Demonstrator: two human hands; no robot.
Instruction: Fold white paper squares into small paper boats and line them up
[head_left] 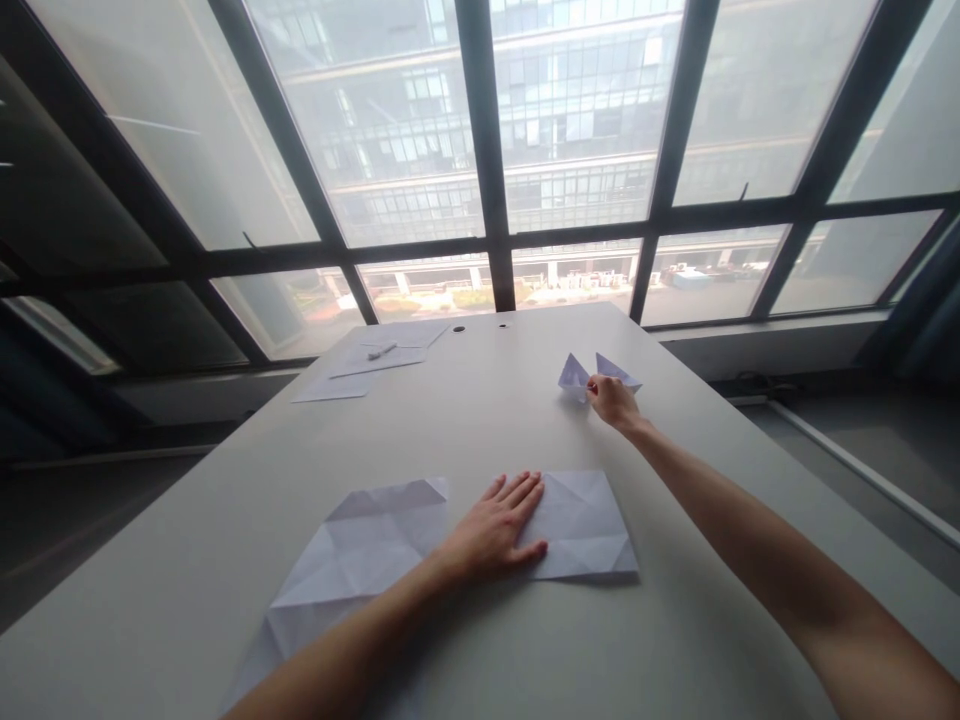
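Observation:
My left hand (pixel 499 525) lies flat with fingers spread, its fingertips and thumb on a folded white sheet of paper (pixel 589 515). Creases run across that sheet. To the left is a larger creased sheet of paper (pixel 360 550), partly covered by my left forearm. Further away on the right, my right hand (pixel 613 402) is closed in a pinch at a folded paper boat (pixel 574 377) with pointed white peaks on both sides of the fingers. The hand hides the boat's middle, so I cannot tell whether the peaks belong to one piece or two.
Flat white sheets (pixel 337 385) lie at the far left of the white table (pixel 480 420), with a small pen-like item (pixel 382 351) on top. Near the far edge is a dark round hole (pixel 459 329). Large framed windows (pixel 577 130) stand behind the table.

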